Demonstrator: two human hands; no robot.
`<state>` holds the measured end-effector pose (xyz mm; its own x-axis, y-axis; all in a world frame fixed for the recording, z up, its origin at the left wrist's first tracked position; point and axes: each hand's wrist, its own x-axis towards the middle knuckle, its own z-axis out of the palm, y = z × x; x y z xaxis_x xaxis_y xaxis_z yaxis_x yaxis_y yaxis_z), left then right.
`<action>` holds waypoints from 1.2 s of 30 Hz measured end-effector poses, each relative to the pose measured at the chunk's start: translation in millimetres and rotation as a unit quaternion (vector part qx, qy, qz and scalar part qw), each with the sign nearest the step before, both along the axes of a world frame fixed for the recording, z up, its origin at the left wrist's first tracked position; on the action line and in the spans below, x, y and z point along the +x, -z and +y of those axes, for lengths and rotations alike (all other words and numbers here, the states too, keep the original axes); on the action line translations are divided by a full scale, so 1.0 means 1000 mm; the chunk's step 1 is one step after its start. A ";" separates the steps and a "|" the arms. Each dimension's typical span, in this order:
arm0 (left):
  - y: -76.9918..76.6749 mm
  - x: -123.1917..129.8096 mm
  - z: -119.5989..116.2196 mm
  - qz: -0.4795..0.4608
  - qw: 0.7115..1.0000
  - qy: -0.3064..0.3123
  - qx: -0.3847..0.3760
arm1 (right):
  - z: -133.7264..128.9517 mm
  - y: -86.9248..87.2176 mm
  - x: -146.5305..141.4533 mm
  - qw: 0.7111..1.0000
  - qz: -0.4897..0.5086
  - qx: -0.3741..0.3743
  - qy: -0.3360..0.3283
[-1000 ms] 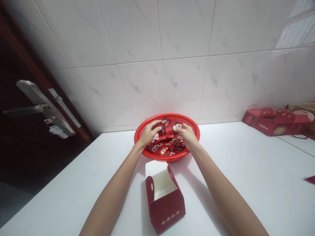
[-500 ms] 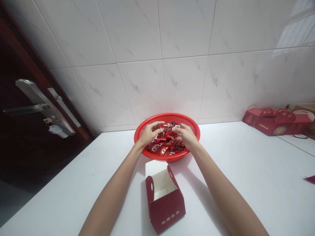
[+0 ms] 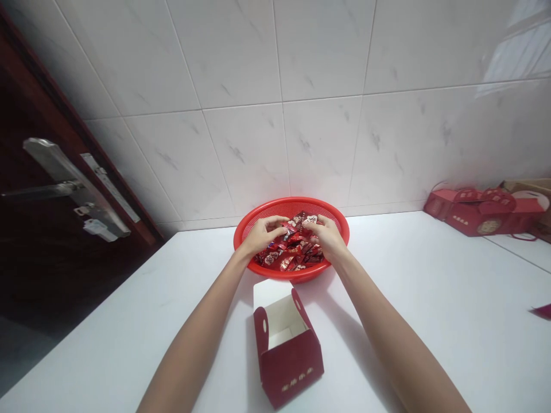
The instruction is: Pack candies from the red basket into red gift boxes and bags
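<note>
Packets lie in the basket; the open box sits before it on the table.

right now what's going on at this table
A person has both hands in a red plastic basket of wrapped sweets: the left hand and the right hand are among the red packets inside the basket. An open dark red box stands in front of it, and the part of its inside that shows holds no sweets. More red boxes stand by the wall, off to the right.
</note>
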<state>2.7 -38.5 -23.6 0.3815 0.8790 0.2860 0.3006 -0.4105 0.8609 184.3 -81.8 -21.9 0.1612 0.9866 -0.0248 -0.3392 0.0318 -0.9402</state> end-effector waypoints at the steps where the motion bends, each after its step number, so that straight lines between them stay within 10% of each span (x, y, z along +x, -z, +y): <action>1: 0.000 0.000 0.001 0.019 1.000 -0.009 -0.002 | 0.000 0.000 0.000 1.000 -0.001 0.001 0.004; 19: 0.014 -0.005 0.013 0.329 0.933 -0.148 -0.018 | 0.003 0.003 0.000 0.999 -0.014 0.009 0.034; 31: 0.015 0.002 0.009 0.357 0.928 0.092 -0.054 | 0.006 0.007 0.000 0.997 -0.045 0.025 0.058; 36: 0.013 0.008 0.009 0.439 0.892 0.091 -0.054 | 0.007 0.009 0.000 0.997 -0.053 0.037 0.048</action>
